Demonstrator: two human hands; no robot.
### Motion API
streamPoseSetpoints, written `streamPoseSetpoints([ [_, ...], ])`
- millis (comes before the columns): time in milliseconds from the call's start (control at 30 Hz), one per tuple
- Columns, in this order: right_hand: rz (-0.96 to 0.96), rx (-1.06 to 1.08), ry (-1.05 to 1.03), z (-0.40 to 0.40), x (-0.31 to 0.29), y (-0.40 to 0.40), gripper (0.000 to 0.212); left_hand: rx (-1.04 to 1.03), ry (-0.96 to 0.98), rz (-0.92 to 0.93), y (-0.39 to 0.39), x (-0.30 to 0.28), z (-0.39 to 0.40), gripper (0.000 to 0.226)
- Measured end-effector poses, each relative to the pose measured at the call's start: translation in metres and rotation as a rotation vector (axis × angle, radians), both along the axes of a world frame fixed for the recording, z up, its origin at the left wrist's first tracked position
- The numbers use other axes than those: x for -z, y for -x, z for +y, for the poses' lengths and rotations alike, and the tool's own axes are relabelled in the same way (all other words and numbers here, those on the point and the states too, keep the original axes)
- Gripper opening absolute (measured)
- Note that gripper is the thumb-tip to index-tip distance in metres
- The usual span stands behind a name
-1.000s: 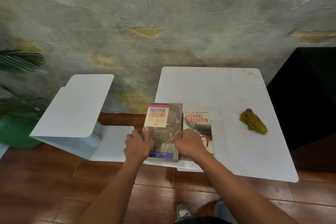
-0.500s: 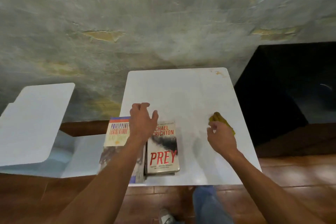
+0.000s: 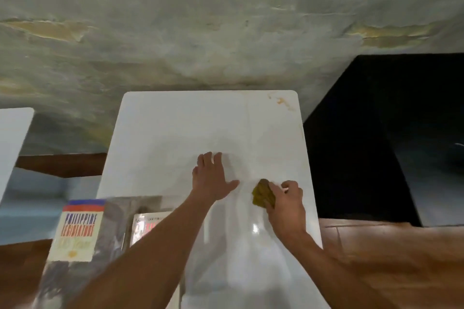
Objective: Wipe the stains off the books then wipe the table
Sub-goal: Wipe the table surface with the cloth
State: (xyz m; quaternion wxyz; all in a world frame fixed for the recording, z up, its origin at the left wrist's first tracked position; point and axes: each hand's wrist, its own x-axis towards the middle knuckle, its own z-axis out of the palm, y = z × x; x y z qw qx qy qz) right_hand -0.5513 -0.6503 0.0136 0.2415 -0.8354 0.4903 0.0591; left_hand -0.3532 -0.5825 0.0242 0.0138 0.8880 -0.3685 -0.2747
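Observation:
Two books lie at the near left of the white table point(image 3: 175, 128): a grey one with a "Philippine Legislature" label point(image 3: 80, 231) and, beside it, a paperback point(image 3: 148, 227) half hidden under my left forearm. My left hand point(image 3: 213, 178) lies flat on the bare tabletop, fingers spread, to the right of the books. My right hand point(image 3: 286, 200) grips a crumpled yellow-green cloth point(image 3: 262, 193) that rests on the table near its right edge. An orange-brown stain point(image 3: 281, 101) marks the far right corner of the table.
A rough plastered wall point(image 3: 226, 32) stands right behind the table. A black block point(image 3: 389, 133) sits close on the right. Part of a second white surface point(image 3: 12, 138) shows at the left. Brown tiled floor point(image 3: 389, 258) lies below on the right.
My left hand left the books and moved right onto the bare tabletop. My right hand reached the cloth and took hold of it. The view shifted right and closer.

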Motion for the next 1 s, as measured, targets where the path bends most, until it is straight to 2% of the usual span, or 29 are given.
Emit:
streamPoseSetpoints([
  [67,-0.086,-0.033,0.101,-0.023,0.008,0.0,0.052,0.006,-0.074,0.033,0.004,0.014,-0.013,0.121],
  [133,-0.127,-0.092,0.286,-0.054,0.016,-0.003,0.047,0.008,-0.179,0.062,0.007,0.024,-0.022,0.136],
  [267,-0.143,-0.104,0.415,-0.127,0.029,-0.026,0.038,0.011,-0.279,0.052,0.009,0.033,-0.03,0.147],
  [467,-0.047,-0.093,0.355,-0.22,0.029,-0.086,0.041,0.046,-0.37,0.023,0.011,0.027,-0.041,0.149],
  [633,-0.134,-0.083,0.36,-0.271,0.029,-0.136,0.039,0.019,-0.346,0.057,0.009,0.031,-0.041,0.149],
  [800,-0.158,-0.093,0.379,-0.268,0.036,-0.168,0.037,-0.012,-0.308,0.061,0.011,0.032,-0.042,0.149],
  [867,-0.206,-0.074,0.411,-0.257,0.036,-0.179,0.02,-0.026,-0.305,0.066,0.011,0.031,-0.041,0.149],
  [933,-0.288,-0.008,0.267,-0.242,0.035,-0.194,0.006,-0.045,-0.3,0.079,0.011,0.03,-0.04,0.148],
  [1000,-0.264,-0.183,0.285,-0.229,0.033,-0.209,0.027,-0.069,-0.28,0.094,0.012,0.028,-0.039,0.147],
])
